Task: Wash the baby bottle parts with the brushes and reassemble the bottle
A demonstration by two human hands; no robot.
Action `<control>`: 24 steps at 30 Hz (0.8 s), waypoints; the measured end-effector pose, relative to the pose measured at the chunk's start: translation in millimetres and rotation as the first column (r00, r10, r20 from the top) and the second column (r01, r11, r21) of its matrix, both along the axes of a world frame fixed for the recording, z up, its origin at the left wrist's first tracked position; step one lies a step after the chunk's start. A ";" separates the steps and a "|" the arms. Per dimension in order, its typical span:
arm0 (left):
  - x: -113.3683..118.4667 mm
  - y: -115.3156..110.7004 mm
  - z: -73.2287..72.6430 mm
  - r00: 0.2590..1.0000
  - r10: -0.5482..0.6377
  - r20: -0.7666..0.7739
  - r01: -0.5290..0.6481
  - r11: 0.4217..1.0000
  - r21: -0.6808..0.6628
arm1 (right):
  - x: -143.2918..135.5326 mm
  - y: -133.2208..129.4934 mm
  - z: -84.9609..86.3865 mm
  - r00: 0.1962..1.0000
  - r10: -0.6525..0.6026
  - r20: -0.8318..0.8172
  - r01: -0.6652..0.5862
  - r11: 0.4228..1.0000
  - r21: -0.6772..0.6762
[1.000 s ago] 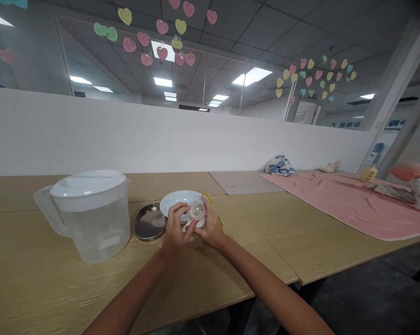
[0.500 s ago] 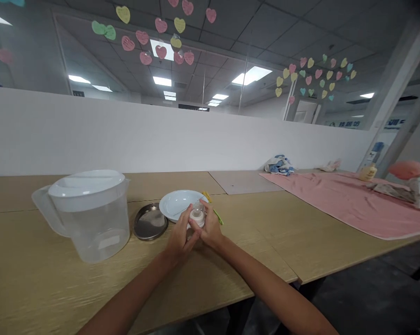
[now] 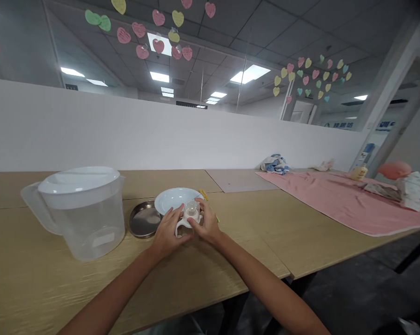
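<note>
A small baby bottle (image 3: 192, 211) with a clear domed cap and a white handle is between my hands, over the near edge of a white bowl (image 3: 171, 197). My right hand (image 3: 208, 225) is wrapped round its right side, thumb across the front. On the other side, my left hand (image 3: 168, 232) touches the white handle, fingers curved around it. The lower part of the bottle is mostly hidden by the hands. Left of the bowl lies a round metal tray (image 3: 143, 221). Something yellow (image 3: 203, 194) and green shows behind my right hand.
A large lidded clear pitcher (image 3: 94, 218) stands on the wooden table (image 3: 248, 232) at the left. A pink cloth (image 3: 338, 197) covers the right part, with a lotion bottle (image 3: 358, 172), a doll (image 3: 394, 170) and bundled cloth (image 3: 275, 164) around it.
My left hand has shifted left and loosened around the bottle, so the white handle now shows. The whole view has moved slightly, with the table items lying further left.
</note>
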State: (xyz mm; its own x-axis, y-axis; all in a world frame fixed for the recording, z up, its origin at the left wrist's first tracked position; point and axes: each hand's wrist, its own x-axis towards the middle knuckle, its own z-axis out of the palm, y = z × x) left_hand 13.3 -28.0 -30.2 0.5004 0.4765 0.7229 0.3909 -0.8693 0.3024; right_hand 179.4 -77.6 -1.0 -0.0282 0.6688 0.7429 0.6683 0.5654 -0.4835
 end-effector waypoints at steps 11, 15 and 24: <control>0.2 -13.0 12.1 0.998 -0.055 -0.013 0.055 0.997 0.053 | -4.2 -0.6 3.8 0.961 0.026 -0.277 -0.033 0.999 -0.021; -0.6 -14.9 13.8 0.999 -0.033 -0.021 0.035 0.995 0.092 | -5.7 -2.3 9.8 0.855 -0.004 -0.519 0.102 0.982 0.160; -4.2 -13.9 14.9 0.999 -0.022 -0.045 0.029 0.987 0.156 | 15.6 29.0 5.9 0.868 -0.135 -0.477 0.078 0.987 -0.137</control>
State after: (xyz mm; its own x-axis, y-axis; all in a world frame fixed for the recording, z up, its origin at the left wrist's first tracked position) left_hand 9.1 -41.9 -15.3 0.5434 0.3462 0.7648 0.3778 -0.9144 0.1455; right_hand 195.0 -48.6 4.9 0.3916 0.7250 0.5666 0.3875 0.4286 -0.8162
